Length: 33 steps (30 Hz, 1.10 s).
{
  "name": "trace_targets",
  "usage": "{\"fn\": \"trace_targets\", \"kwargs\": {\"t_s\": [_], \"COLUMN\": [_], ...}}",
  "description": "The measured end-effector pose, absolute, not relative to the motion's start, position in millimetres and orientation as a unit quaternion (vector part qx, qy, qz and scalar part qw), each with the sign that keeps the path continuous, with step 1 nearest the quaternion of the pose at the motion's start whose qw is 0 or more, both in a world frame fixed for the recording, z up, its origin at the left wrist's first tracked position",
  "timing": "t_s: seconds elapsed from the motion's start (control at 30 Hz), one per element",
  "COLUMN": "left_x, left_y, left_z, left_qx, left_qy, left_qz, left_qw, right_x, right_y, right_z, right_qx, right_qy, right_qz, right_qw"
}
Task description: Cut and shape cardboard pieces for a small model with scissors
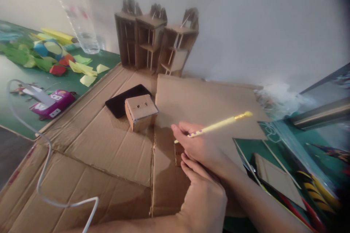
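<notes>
Bottle (pixel 72 12), some liquid (pixel 90 46) inside — right fingers (pixel 180 135) closed around pencil (pixel 216 126), left fingers (pixel 194 167) outstretched

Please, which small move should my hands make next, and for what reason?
Perhaps your right hand should draw the yellow pencil gently along the left edge of the small cardboard piece: the pencil's lower end appears close to its upper corner, and your left hand seems to steady it.

Right of the square-topped brown cardboard box (pixel 141 110) is the slender yellow pencil (pixel 214 127); behind both, tall brown cardboard towers (pixel 155 22).
</notes>
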<state>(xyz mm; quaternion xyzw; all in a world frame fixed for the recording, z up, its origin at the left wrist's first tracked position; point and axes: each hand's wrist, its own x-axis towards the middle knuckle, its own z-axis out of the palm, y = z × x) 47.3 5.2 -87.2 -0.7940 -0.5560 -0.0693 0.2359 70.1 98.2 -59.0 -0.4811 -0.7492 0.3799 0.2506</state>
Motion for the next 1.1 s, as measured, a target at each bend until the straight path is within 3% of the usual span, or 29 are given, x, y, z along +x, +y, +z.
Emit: {"fn": "trace_targets", "kwargs": {"t_s": [1.1], "left_x": [47], "left_y": [7], "left_z": [-90], "left_qx": [-0.783], "left_qy": [-0.564], "left_qz": [-0.076], "left_qw": [0.252], "right_x": [70], "right_y": [106], "right_z": [-71], "right_qx": [-0.51], "right_qy": [-0.736], "right_qz": [0.338], "right_qw": [0.29]}}
